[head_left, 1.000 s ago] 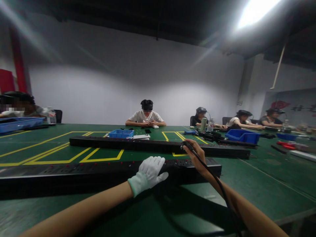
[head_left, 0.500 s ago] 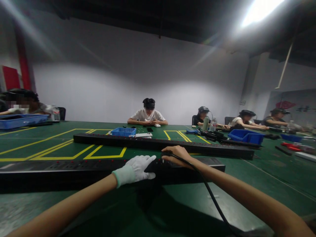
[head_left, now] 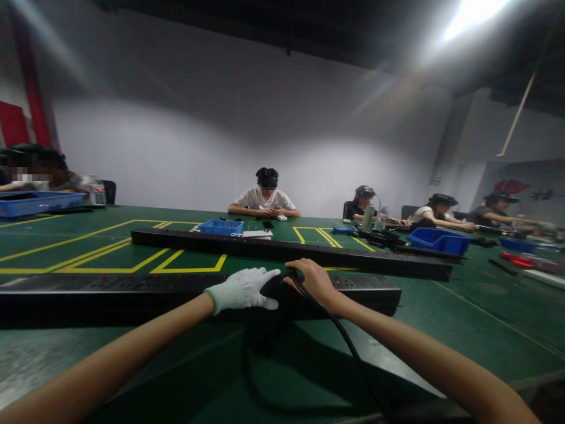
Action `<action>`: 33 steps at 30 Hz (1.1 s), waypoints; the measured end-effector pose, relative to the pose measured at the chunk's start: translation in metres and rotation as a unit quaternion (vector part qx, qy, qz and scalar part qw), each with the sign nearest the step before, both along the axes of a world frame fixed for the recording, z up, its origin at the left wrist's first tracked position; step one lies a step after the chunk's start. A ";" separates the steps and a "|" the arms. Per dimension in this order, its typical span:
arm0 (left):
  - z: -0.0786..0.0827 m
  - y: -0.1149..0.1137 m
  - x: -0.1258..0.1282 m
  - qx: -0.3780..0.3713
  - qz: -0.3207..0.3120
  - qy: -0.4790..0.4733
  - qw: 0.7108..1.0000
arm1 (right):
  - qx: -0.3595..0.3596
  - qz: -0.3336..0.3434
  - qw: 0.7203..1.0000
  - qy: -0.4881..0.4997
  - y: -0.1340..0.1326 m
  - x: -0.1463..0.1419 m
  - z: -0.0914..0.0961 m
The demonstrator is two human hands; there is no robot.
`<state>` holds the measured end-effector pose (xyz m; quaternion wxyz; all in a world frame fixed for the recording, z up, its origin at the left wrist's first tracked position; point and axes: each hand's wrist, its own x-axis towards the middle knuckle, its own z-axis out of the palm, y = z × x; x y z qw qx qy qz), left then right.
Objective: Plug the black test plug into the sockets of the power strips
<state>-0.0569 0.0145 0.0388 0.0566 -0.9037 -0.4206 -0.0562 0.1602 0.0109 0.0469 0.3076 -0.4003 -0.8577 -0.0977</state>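
Observation:
A long black power strip point(head_left: 145, 300) with small red dots and sockets along its top lies across the table in front of me. My left hand point(head_left: 245, 288), in a white glove with a pale green cuff, grips the strip near its right part, thumb on the near side and fingers over the top. Just right of it, my bare right hand point(head_left: 311, 282) is closed on a black plug, mostly hidden by the fingers, at the strip's top. From that plug a black cable point(head_left: 348, 341) runs down toward me. Whether the plug sits in a socket I cannot tell.
A second long black strip point(head_left: 282, 250) lies behind the first on the green table point(head_left: 477, 318). Farther off are a small blue tray point(head_left: 220, 227), a white phone-like item point(head_left: 257, 234) and a blue bin point(head_left: 438, 241). Several people sit around the far edges.
My right hand has shifted slightly left, closer to the gloved left hand, and its fingers are more arched over the plug. The cable hangs lower and steeper. My view has tilted a little.

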 end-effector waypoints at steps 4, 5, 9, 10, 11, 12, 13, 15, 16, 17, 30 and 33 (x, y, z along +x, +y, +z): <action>0.001 -0.002 0.000 -0.010 -0.001 -0.013 1.000 | 0.027 0.031 0.994 0.097 -0.006 0.004 -0.024; 0.001 -0.002 0.000 -0.009 0.002 -0.016 1.000 | 0.029 0.039 0.993 0.110 -0.007 0.005 -0.028; 0.001 -0.002 0.000 -0.003 0.005 -0.016 1.000 | 0.050 0.037 0.993 0.098 -0.004 0.007 -0.037; 0.001 -0.002 0.001 0.000 0.003 -0.014 1.000 | 0.064 0.029 0.994 0.084 -0.004 0.007 -0.038; 0.000 -0.001 0.003 0.003 0.001 -0.012 1.000 | 0.078 0.023 0.994 0.067 -0.003 0.007 -0.040; 0.000 0.000 0.005 0.007 -0.003 -0.011 1.000 | 0.091 0.018 0.994 0.049 -0.003 0.006 -0.041; 0.000 0.000 0.008 0.012 -0.004 -0.010 1.000 | 0.102 0.016 0.994 0.033 -0.004 0.006 -0.043; -0.001 0.002 0.016 0.029 -0.007 -0.013 0.999 | 0.113 0.014 0.993 0.011 -0.006 0.006 -0.045; -0.002 0.003 0.020 0.042 -0.006 -0.016 0.999 | 0.113 0.015 0.993 0.004 -0.007 0.007 -0.046; -0.004 0.004 0.024 0.055 -0.009 -0.020 0.998 | 0.113 0.016 0.993 0.000 -0.008 0.007 -0.047; -0.056 -0.008 0.046 0.342 0.009 -0.166 0.925 | 0.123 0.056 0.991 -0.005 -0.012 0.012 -0.042; -0.055 -0.008 0.047 0.348 -0.007 -0.166 0.923 | 0.121 0.049 0.991 -0.008 -0.012 0.012 -0.042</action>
